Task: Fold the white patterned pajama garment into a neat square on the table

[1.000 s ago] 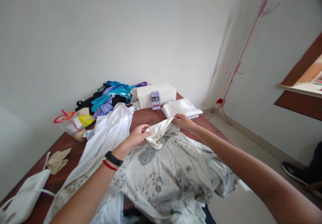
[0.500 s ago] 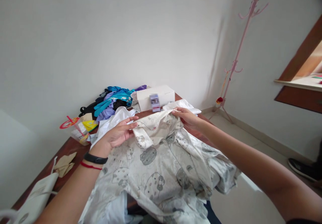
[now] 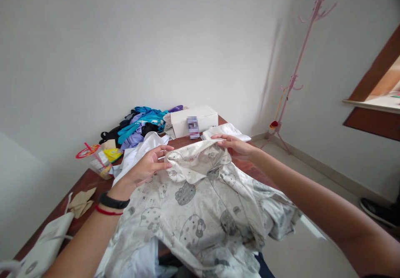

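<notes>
Left hand [image 3: 145, 166], right hand [image 3: 236, 146]: grip pinching collar [image 3: 194, 158] of Hello Kitty-print shirt [image 3: 193, 215]; small purple package [image 3: 193, 128] pixelated, unreadable.

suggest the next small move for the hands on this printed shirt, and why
Perhaps press the collar flat: the left hand and right hand are at its opposite sides, and it looks raised above the creased cat-print shirt.
</notes>
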`<action>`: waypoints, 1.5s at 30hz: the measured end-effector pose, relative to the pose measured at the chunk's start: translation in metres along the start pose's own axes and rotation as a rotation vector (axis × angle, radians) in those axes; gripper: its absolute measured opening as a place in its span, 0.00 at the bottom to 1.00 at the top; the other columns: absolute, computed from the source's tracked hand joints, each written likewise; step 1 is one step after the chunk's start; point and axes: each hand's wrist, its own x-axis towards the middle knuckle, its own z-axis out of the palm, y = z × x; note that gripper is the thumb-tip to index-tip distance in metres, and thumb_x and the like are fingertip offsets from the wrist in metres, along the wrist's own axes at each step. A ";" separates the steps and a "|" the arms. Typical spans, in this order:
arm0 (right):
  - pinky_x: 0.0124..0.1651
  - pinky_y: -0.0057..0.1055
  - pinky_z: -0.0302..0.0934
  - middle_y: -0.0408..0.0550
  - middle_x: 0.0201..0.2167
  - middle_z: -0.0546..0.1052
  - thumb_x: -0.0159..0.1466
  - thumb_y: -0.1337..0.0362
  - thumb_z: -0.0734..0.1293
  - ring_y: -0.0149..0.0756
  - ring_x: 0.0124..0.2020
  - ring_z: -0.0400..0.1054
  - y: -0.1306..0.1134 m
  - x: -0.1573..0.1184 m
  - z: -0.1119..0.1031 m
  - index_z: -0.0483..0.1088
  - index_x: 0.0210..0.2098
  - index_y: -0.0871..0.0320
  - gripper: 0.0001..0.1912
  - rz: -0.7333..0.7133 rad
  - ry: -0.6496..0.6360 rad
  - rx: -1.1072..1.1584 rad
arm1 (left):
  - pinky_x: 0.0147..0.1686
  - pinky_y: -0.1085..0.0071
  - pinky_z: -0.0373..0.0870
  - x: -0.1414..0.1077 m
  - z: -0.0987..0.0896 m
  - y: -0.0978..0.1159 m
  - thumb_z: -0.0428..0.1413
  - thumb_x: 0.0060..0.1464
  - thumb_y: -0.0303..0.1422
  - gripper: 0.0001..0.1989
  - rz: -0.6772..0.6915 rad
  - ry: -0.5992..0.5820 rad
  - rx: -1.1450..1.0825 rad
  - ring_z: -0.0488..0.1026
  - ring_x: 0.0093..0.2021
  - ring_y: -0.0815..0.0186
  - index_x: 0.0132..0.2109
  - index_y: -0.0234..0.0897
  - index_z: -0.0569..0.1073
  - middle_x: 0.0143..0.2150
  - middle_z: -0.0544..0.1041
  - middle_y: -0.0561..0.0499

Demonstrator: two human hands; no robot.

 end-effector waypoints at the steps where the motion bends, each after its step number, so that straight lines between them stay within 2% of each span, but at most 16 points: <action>1: 0.44 0.34 0.71 0.48 0.45 0.80 0.59 0.61 0.79 0.38 0.40 0.75 0.000 0.000 -0.001 0.75 0.52 0.53 0.23 0.005 0.001 -0.007 | 0.45 0.69 0.76 0.001 0.000 0.002 0.71 0.48 0.28 0.28 0.022 -0.018 0.092 0.77 0.47 0.62 0.55 0.40 0.73 0.48 0.79 0.49; 5: 0.45 0.31 0.70 0.49 0.50 0.79 0.58 0.63 0.79 0.37 0.43 0.75 -0.001 0.000 -0.004 0.77 0.52 0.53 0.23 -0.017 0.047 -0.054 | 0.48 0.65 0.73 0.002 -0.001 0.010 0.69 0.48 0.32 0.27 0.119 -0.075 0.460 0.76 0.49 0.57 0.56 0.39 0.76 0.53 0.78 0.46; 9: 0.46 0.34 0.70 0.49 0.49 0.80 0.56 0.64 0.80 0.38 0.43 0.75 -0.001 0.000 0.001 0.77 0.50 0.52 0.22 -0.064 0.076 -0.014 | 0.47 0.65 0.71 0.004 0.005 0.013 0.64 0.48 0.29 0.31 0.236 0.029 0.876 0.75 0.49 0.56 0.61 0.43 0.74 0.58 0.75 0.46; 12: 0.46 0.34 0.70 0.47 0.45 0.80 0.56 0.63 0.80 0.37 0.41 0.75 -0.002 -0.002 0.007 0.77 0.47 0.52 0.20 -0.098 0.084 -0.006 | 0.44 0.64 0.71 0.006 0.008 0.010 0.61 0.50 0.31 0.21 0.319 0.097 1.021 0.74 0.44 0.57 0.54 0.39 0.78 0.51 0.76 0.45; 14: 0.46 0.34 0.69 0.46 0.43 0.80 0.57 0.61 0.80 0.36 0.40 0.74 -0.003 -0.005 0.009 0.77 0.46 0.52 0.19 -0.113 0.089 -0.064 | 0.44 0.64 0.70 0.008 0.009 0.007 0.59 0.55 0.34 0.13 0.361 0.085 1.037 0.74 0.43 0.58 0.47 0.37 0.80 0.46 0.77 0.45; 18: 0.49 0.37 0.68 0.48 0.49 0.78 0.59 0.58 0.78 0.41 0.46 0.74 -0.005 -0.012 0.011 0.76 0.49 0.52 0.20 -0.158 0.118 -0.428 | 0.47 0.64 0.69 0.010 0.008 0.004 0.55 0.60 0.37 0.11 0.391 0.107 1.042 0.75 0.45 0.58 0.43 0.38 0.80 0.44 0.78 0.46; 22: 0.57 0.43 0.65 0.52 0.53 0.77 0.57 0.60 0.77 0.48 0.52 0.72 -0.007 -0.014 0.022 0.78 0.52 0.53 0.23 -0.234 0.198 -0.986 | 0.42 0.65 0.68 0.013 0.010 -0.001 0.51 0.62 0.38 0.11 0.271 0.178 0.994 0.75 0.42 0.59 0.42 0.39 0.75 0.41 0.79 0.49; 24: 0.60 0.46 0.64 0.53 0.56 0.76 0.59 0.57 0.76 0.51 0.54 0.72 -0.007 -0.015 0.029 0.76 0.58 0.52 0.27 -0.214 0.178 -1.094 | 0.41 0.66 0.68 0.015 0.012 -0.006 0.51 0.61 0.37 0.08 0.233 0.153 0.891 0.74 0.41 0.60 0.39 0.39 0.71 0.38 0.77 0.50; 26: 0.63 0.46 0.63 0.54 0.61 0.74 0.60 0.51 0.76 0.53 0.59 0.70 -0.006 -0.016 0.033 0.71 0.63 0.52 0.34 -0.153 0.106 -1.077 | 0.41 0.67 0.69 0.014 0.015 -0.013 0.53 0.58 0.36 0.06 0.198 0.056 0.767 0.75 0.41 0.61 0.40 0.40 0.67 0.38 0.75 0.51; 29: 0.65 0.44 0.62 0.54 0.64 0.72 0.60 0.44 0.75 0.54 0.62 0.68 0.005 -0.021 0.033 0.68 0.66 0.55 0.40 -0.026 -0.023 -0.981 | 0.43 0.66 0.71 0.004 0.021 -0.029 0.59 0.54 0.36 0.16 0.091 -0.151 0.684 0.75 0.42 0.61 0.49 0.40 0.66 0.41 0.76 0.51; 32: 0.64 0.42 0.62 0.53 0.61 0.76 0.62 0.43 0.73 0.54 0.60 0.70 0.027 -0.031 0.027 0.73 0.62 0.57 0.35 0.034 -0.138 -0.967 | 0.47 0.64 0.70 -0.014 0.029 -0.050 0.66 0.49 0.37 0.33 -0.010 -0.248 0.762 0.75 0.45 0.59 0.61 0.41 0.65 0.47 0.76 0.48; 34: 0.61 0.41 0.63 0.52 0.57 0.79 0.62 0.44 0.72 0.53 0.57 0.72 0.041 -0.040 0.024 0.76 0.59 0.56 0.31 0.068 -0.173 -0.984 | 0.48 0.63 0.70 -0.025 0.034 -0.065 0.70 0.44 0.39 0.39 -0.031 -0.277 0.826 0.74 0.46 0.57 0.63 0.42 0.68 0.51 0.76 0.46; 38: 0.46 0.36 0.66 0.49 0.44 0.83 0.61 0.50 0.74 0.48 0.44 0.76 0.055 -0.054 0.023 0.81 0.48 0.57 0.21 0.128 -0.141 -1.027 | 0.41 0.67 0.67 -0.031 0.036 -0.085 0.70 0.46 0.42 0.27 0.003 -0.319 0.909 0.73 0.40 0.58 0.54 0.40 0.78 0.41 0.76 0.49; 41: 0.35 0.31 0.61 0.45 0.31 0.80 0.61 0.53 0.73 0.39 0.33 0.71 0.052 -0.058 0.027 0.80 0.37 0.58 0.14 0.108 -0.142 -1.124 | 0.36 0.69 0.63 -0.028 0.033 -0.089 0.67 0.51 0.43 0.15 0.036 -0.337 0.934 0.70 0.34 0.60 0.42 0.39 0.79 0.33 0.73 0.52; 43: 0.35 0.30 0.59 0.45 0.32 0.78 0.62 0.54 0.72 0.37 0.33 0.68 0.049 -0.060 0.029 0.78 0.36 0.58 0.12 0.033 -0.153 -1.116 | 0.35 0.70 0.61 -0.025 0.031 -0.089 0.67 0.52 0.45 0.16 0.076 -0.345 0.928 0.68 0.34 0.61 0.32 0.38 0.75 0.31 0.71 0.52; 45: 0.37 0.30 0.60 0.46 0.36 0.78 0.64 0.54 0.71 0.38 0.36 0.69 0.048 -0.060 0.028 0.76 0.39 0.57 0.12 -0.024 -0.155 -1.042 | 0.36 0.70 0.62 -0.024 0.028 -0.087 0.65 0.53 0.48 0.19 0.098 -0.329 0.885 0.67 0.35 0.61 0.30 0.38 0.72 0.33 0.71 0.52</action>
